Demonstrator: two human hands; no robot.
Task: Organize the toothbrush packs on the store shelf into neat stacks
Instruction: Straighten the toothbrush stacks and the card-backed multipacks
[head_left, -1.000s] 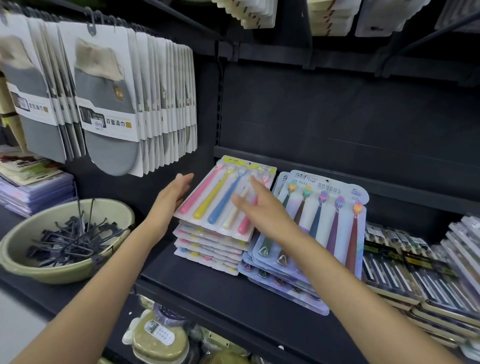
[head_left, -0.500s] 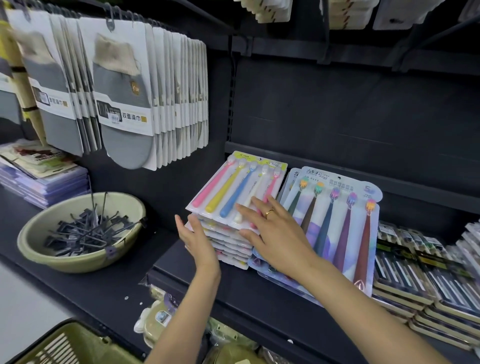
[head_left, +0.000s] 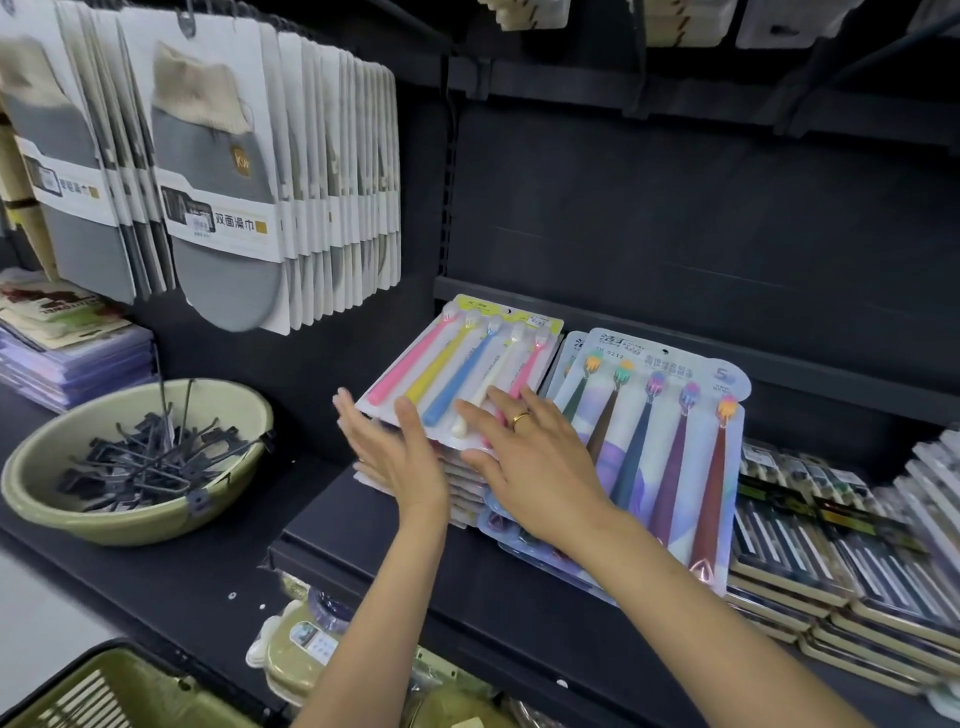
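- Pastel toothbrush stack (head_left: 457, 364): clear blister packs, each showing pink, yellow, blue, white and pink brushes, piled on the black shelf (head_left: 395, 540).
- Your left hand (head_left: 395, 457), fingers straight, presses flat against the stack's near edge; your right hand (head_left: 540, 467), fingers spread, rests on the top pack.
- Dark-handled toothbrush stack (head_left: 670, 441): just beside it on the right, fanned unevenly.
- Backdrop: dark panel, hanging grey mitts (head_left: 218, 171).
- Green bowl (head_left: 130, 462): holds black metal hooks (head_left: 140, 457).

Even, bright overhead light — soft motion blur, wide-angle bending at the edges.
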